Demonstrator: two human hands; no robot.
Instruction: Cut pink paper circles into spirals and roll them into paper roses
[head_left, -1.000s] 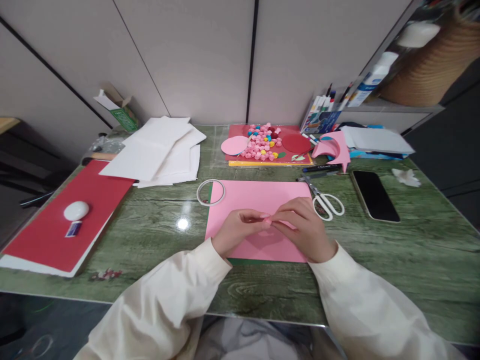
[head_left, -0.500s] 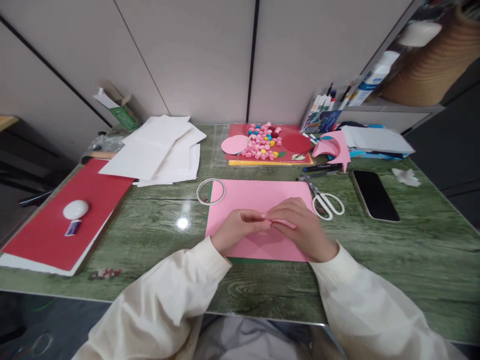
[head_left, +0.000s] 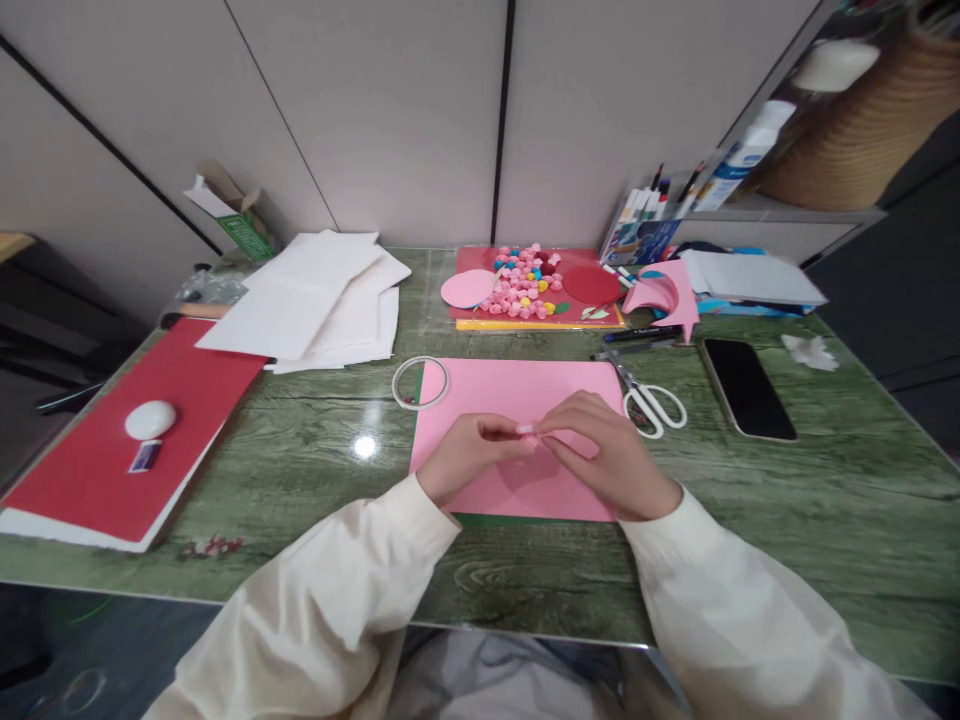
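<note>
Above a pink paper sheet [head_left: 480, 385], my left hand [head_left: 476, 450] pinches a small pink paper piece [head_left: 527, 433] between thumb and fingers. My right hand [head_left: 607, 455] meets it from the other side, index fingertip on the piece and thumb slightly apart below. Fingertips partly hide the piece, so its exact form does not show. Under the pink sheet peeks a green edge. A roll of white tape [head_left: 397, 395] overlaps the sheet's upper left corner, and white-handled scissors [head_left: 654, 408] lie at its right side.
Behind the sheet, small folded pink, yellow and blue paper pieces [head_left: 517, 295] lie on a red sheet beside a pink disc [head_left: 466, 289]. White papers [head_left: 300, 300] and a red board [head_left: 202, 400] occupy the left. A phone [head_left: 748, 388] and a pink cut-out [head_left: 664, 292] are at right.
The fingertips have shifted slightly, and more of the small pink piece shows between them. My right thumb and index finger are a little further apart. The table's other things stay put.
</note>
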